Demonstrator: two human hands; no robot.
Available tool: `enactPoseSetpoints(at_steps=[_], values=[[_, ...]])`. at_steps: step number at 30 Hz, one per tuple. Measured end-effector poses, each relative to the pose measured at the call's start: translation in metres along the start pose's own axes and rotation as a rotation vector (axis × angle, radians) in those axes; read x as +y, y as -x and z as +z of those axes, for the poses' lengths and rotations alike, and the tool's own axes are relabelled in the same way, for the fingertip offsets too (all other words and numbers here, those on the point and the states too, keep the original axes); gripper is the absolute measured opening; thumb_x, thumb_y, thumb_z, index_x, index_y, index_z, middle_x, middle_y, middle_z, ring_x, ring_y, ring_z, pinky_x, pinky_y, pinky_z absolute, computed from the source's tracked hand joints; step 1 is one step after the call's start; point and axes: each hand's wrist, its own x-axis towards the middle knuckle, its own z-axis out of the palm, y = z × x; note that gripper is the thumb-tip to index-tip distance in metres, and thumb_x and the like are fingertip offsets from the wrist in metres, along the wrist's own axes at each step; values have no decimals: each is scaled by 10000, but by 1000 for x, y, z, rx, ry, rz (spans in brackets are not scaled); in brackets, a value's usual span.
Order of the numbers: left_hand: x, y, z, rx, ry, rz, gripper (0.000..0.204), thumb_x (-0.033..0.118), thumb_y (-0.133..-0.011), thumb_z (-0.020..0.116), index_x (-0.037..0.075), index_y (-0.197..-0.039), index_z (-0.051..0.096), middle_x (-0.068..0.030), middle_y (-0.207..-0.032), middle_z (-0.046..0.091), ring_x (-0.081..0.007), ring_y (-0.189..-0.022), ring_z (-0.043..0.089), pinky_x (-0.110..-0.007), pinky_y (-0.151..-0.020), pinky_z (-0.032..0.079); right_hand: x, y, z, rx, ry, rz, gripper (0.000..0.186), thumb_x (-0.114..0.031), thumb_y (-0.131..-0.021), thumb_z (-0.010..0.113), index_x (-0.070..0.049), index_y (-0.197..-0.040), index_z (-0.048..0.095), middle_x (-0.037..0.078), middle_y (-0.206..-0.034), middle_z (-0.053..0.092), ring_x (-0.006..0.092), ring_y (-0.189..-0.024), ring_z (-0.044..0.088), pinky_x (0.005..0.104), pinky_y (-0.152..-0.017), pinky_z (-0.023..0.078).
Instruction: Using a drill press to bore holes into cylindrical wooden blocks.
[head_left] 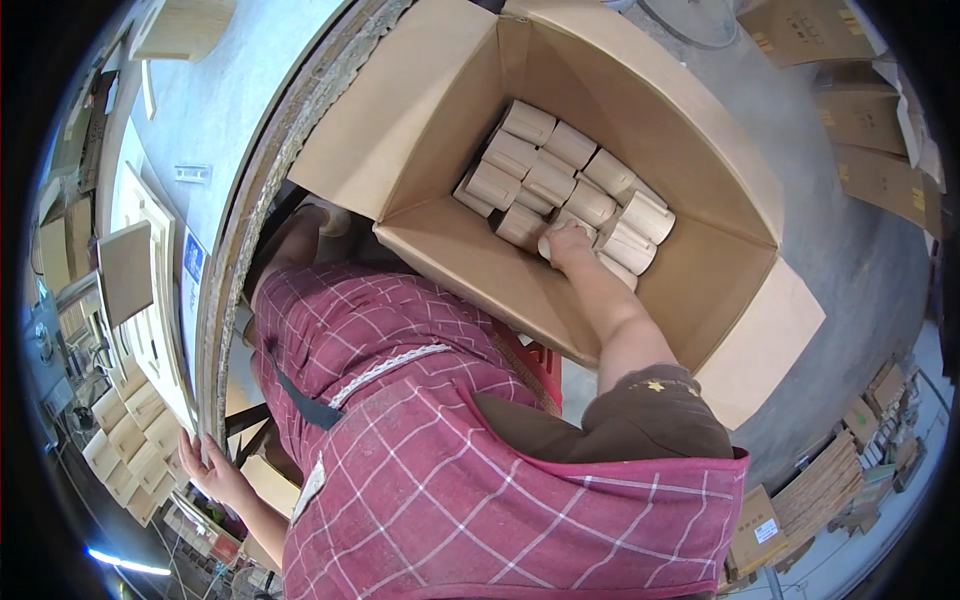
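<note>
A large open cardboard box (440, 215) holds several pale wooden cylinders (549, 178), stacked on their sides in rows. Many have a raised strip or groove along their length. Reaching down into it, my right hand (568, 246) is closed around a wooden cylinder (545, 247) at the near side of the stack; its fingers partly cover the piece. Far to the left, my left hand (212, 474) rests by the edge of the worktable (262, 130), fingers stretched out and holding nothing.
Long pale boards (160, 290) and a brown panel (126, 272) lie along the worktable, with a curved wooden piece (180, 28) at its far end. Light wooden blocks (135, 450) are stacked at the left. A red stool (545, 365) stands below the box; flattened cartons (880, 140) lie at right.
</note>
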Motion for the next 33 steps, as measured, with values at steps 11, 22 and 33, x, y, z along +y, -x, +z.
enactPoseSetpoints(at_steps=[11, 22, 33], values=[[-8, -14, 12, 121, 326, -48, 356, 78, -874, 512, 27, -1221, 451, -81, -1124, 507, -136, -950, 493, -251, -821, 410, 65, 107, -129, 527, -1091, -521, 396, -189, -560, 782, -89, -843, 524, 8, -756, 558, 133, -728, 542, 291, -643, 439], [81, -26, -9, 38, 707, 432, 392, 23, -749, 620, -8, -1126, 515, -127, -1047, 547, -202, -882, 547, -293, -768, 441, -122, 273, -222, 27, -1179, -1650, 500, -91, -583, 754, -70, -1022, 516, 44, -1023, 516, 145, -978, 475, 271, -830, 386], [68, -26, -83, -485, 569, 682, 593, 332, -589, 776, 44, -1063, 568, -108, -907, 571, -244, -742, 585, -299, -649, 473, -295, 347, -178, -952, -644, -1603, 980, -235, -622, 737, -144, -1371, 112, 127, -1176, 436, 244, -1133, 395, 372, -977, 279]])
